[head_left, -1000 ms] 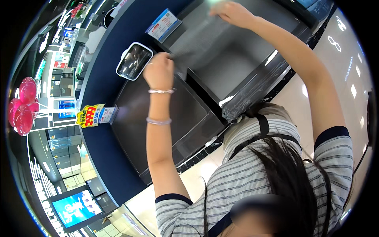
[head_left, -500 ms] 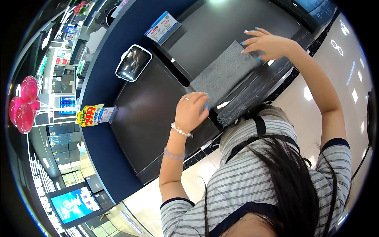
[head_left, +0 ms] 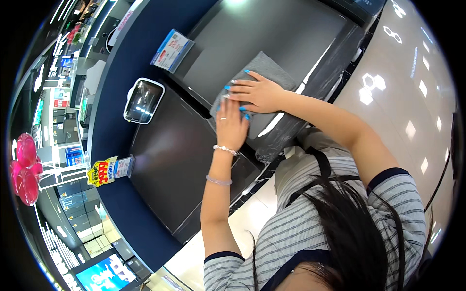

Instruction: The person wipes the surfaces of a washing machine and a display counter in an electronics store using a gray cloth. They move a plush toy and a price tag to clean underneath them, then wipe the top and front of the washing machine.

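Note:
A grey cloth lies folded on the dark top of an appliance, near its front edge. Both of my hands rest on this cloth, close together at its left end. My right hand is flat with the fingers stretched out toward the left. Just below those fingertips, my left hand points away from me, fingers extended and pressed on the cloth. A beaded bracelet and a pale bangle circle my left wrist and forearm. The fingertips of the two hands meet or nearly meet; neither hand grips the cloth.
A second dark appliance top adjoins on the left, across a narrow gap. Behind stand a price card, a white-rimmed oval device and a yellow price sign along a dark blue panel. Pink balloons are farther left.
My right hand has come down and left onto the cloth, beside my left hand. Both hands now lie flatter. The cloth's outline looks shorter and wider. The whole view has shifted slightly.

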A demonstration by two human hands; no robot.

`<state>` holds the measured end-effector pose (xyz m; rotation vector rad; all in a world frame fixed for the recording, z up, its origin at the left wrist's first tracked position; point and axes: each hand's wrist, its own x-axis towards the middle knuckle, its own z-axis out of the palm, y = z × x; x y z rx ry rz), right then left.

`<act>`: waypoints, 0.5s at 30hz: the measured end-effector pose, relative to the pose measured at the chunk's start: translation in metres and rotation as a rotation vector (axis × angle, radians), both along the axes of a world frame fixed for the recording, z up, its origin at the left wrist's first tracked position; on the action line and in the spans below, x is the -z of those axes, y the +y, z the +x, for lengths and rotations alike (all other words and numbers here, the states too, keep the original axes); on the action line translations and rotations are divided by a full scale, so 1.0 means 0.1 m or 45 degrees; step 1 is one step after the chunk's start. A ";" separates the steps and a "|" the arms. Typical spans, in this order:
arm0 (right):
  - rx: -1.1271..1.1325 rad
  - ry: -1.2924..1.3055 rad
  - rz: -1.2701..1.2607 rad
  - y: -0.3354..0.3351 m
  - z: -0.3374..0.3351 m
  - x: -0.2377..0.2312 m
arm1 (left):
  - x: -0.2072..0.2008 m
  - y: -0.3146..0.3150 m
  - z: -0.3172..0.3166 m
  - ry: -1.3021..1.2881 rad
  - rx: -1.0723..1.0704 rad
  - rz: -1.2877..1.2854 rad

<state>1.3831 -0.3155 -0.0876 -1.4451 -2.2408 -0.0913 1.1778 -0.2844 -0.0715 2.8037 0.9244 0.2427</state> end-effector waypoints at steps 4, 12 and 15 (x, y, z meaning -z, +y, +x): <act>0.182 -0.012 -0.116 -0.03 -0.09 -0.01 | -0.04 -0.08 0.03 0.048 -0.184 0.061; -0.083 0.151 -0.234 -0.89 0.21 -0.05 | -0.30 -1.24 0.25 0.375 -0.368 0.065; -0.089 0.110 -0.300 -0.90 0.87 -0.13 | -0.46 -1.38 0.87 0.257 -0.324 -0.042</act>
